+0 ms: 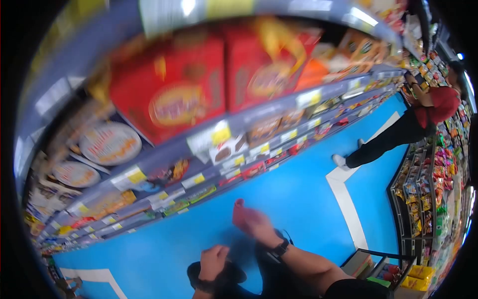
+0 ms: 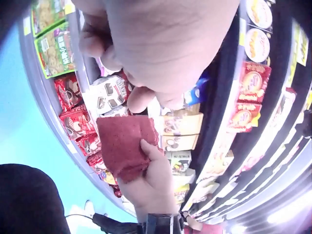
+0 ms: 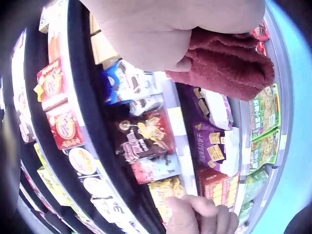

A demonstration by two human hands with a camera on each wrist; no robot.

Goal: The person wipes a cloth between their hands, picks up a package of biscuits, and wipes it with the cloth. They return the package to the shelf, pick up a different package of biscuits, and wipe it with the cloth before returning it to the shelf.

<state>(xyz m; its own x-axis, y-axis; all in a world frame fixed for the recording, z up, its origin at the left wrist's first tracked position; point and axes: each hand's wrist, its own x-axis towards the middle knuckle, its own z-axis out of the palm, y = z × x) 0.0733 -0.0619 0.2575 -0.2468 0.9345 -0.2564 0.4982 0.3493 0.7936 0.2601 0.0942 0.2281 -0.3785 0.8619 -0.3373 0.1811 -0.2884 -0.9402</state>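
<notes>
A folded dark red cloth (image 1: 242, 215) is gripped by my right hand (image 1: 264, 232), held out over the aisle in front of the shelves. The left wrist view shows the thumb pressed on the cloth (image 2: 124, 146). From the right wrist, its soft folds (image 3: 229, 66) stick out beyond the palm. My left hand (image 1: 213, 261) hangs a little to the left and lower, its fingers loosely curled with nothing in them. In the left wrist view that hand (image 2: 165, 44) covers part of the snack shelf behind it.
Long shelves (image 1: 214, 139) of packaged snacks run across the left and top, with red boxes (image 1: 174, 94) and round white tubs (image 1: 110, 143). A person in a red top (image 1: 440, 104) stands at the right by another snack rack (image 1: 416, 194). Blue floor (image 1: 298, 199) lies between them.
</notes>
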